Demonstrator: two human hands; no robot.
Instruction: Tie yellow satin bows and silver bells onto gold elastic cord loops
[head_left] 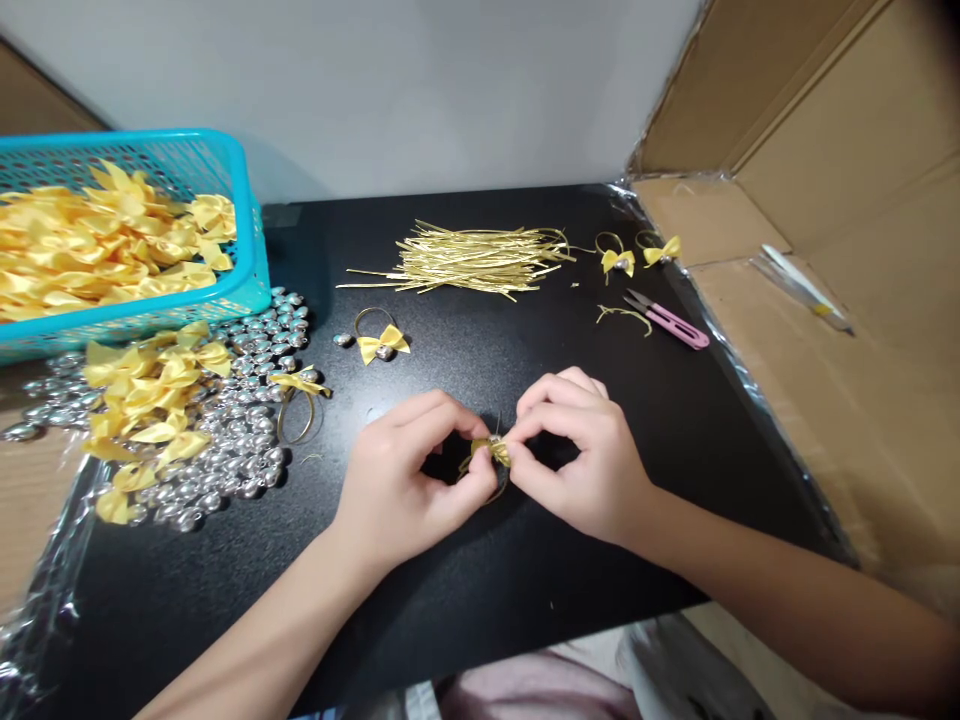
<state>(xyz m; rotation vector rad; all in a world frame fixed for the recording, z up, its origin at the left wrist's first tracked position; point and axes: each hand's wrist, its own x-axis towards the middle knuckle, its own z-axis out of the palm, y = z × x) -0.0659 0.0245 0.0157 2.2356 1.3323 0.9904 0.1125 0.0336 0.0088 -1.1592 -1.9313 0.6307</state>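
My left hand (409, 478) and my right hand (581, 455) meet over the black table (525, 560), both pinching a small yellow ribbon bow with gold cord (491, 452) between thumbs and fingertips. A thin gold cord loop hangs below the bow. A finished bow with a silver bead (382, 343) lies just beyond my hands. Two more finished bows (634, 257) sit at the far right of the table.
A bundle of gold cords (480, 258) lies at the back. Pink thread snips (670, 320) rest right of it. A teal basket (247, 250) of yellow bows stands at left, above a heap of silver beads (247, 440) and loose bows (154, 385). A cardboard box (840, 300) flanks the right.
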